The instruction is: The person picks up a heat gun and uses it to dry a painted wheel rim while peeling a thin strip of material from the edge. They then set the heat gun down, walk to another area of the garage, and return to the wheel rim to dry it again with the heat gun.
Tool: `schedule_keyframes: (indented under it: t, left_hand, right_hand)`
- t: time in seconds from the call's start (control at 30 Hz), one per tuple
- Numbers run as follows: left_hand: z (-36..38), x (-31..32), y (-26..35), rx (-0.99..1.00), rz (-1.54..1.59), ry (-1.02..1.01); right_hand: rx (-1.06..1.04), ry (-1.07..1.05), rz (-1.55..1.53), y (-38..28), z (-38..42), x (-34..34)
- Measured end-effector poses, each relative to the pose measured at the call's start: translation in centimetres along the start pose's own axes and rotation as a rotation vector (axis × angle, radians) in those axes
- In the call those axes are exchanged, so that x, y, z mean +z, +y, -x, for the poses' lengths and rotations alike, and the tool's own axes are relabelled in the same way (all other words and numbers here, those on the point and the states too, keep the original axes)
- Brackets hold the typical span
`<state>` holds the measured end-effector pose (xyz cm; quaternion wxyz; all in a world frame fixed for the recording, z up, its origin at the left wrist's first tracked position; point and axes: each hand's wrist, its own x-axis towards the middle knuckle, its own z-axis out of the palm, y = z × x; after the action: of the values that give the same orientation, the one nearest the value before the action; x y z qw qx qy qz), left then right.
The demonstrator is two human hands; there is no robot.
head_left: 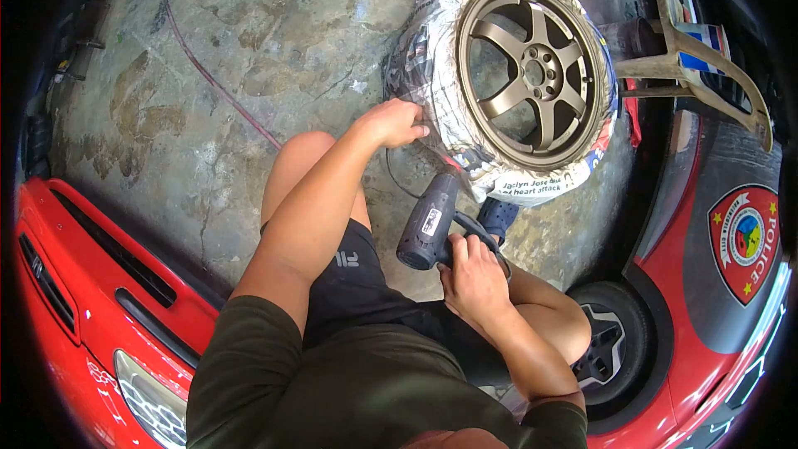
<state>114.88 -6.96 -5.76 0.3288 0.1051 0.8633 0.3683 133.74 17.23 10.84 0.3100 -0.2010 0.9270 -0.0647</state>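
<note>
A bronze six-spoke wheel (549,75) lies on the floor in front of me, its tyre covered with printed newspaper (532,187). Dark, see-through film appears along the wrapping's left side. My left hand (394,123) is closed at that left edge, fingers curled in a pinch on the wrapping. My right hand (478,278) grips the handle of a black heat gun (430,220). The gun's nozzle points up toward the lower left of the wrapped tyre. Its handle is partly hidden by my fingers.
A red car (100,283) stands close on my left. Another red and grey car panel with a police badge (742,243) is on my right, with its tyre (615,341). A worn plastic chair (682,58) stands beyond the wheel. A hose (195,66) crosses the concrete floor.
</note>
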Motion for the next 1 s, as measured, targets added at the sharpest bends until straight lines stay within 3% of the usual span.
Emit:
schedule_keyframes:
  t: [1.0]
  left_hand:
    - [-0.11, 0.08, -0.34, -0.022, 0.030, 0.020]
  right_hand:
    - [0.009, 0.037, -0.035, -0.40, -0.26, 0.11]
